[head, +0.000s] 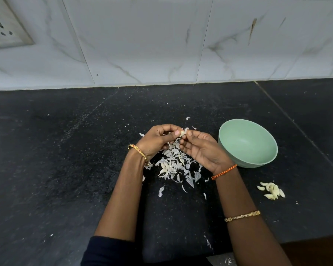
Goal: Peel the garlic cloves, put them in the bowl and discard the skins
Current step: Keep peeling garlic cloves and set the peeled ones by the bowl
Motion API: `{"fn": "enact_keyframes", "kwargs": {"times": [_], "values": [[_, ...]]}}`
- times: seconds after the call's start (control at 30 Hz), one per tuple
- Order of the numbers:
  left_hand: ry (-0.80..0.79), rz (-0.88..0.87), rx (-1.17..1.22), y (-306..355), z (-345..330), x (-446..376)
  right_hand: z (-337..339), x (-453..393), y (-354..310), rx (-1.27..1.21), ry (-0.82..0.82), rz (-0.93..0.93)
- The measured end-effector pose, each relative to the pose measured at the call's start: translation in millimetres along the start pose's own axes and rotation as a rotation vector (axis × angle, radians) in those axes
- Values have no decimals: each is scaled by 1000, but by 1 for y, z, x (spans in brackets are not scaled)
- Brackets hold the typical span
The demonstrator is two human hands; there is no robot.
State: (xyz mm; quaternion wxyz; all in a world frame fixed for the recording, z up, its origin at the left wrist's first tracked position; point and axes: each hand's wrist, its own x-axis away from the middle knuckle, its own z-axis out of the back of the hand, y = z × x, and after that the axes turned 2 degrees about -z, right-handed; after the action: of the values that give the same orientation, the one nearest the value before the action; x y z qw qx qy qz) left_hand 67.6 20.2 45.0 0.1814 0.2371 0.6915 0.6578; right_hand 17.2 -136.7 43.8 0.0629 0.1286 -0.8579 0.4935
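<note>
Both hands, left point(155, 141) and right point(201, 148), pinched one garlic clove point(182, 133) above skin pile point(174, 166); green bowl point(247, 144) just right.

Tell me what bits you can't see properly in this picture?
- Clove, head view: fingers of the left hand and right hand cover most of it, so how much skin is left is unclear.
- Skins: the hands hide the top of the pile.
- Bowl: its near wall hides part of the inside.
- Peeled cloves: too small and bunched to count.
- Socket: cut off by the left edge.
</note>
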Motion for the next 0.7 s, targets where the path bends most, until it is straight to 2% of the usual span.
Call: {"fn": "enact_keyframes", "kwargs": {"times": [0.17,0.27,0.53,0.7], "values": [[37,-127,18,-2,-1,-1,-4,1,-2,-120,-27,-44],[107,-189,-56,-2,-2,-2,-5,0,-2,-149,34,-41],[122,-269,-174,1,-3,-4,-3,-3,-6,-15,131,2],[120,-296,-345,-3,-5,-8,-4,-4,-5,21,201,7]]}}
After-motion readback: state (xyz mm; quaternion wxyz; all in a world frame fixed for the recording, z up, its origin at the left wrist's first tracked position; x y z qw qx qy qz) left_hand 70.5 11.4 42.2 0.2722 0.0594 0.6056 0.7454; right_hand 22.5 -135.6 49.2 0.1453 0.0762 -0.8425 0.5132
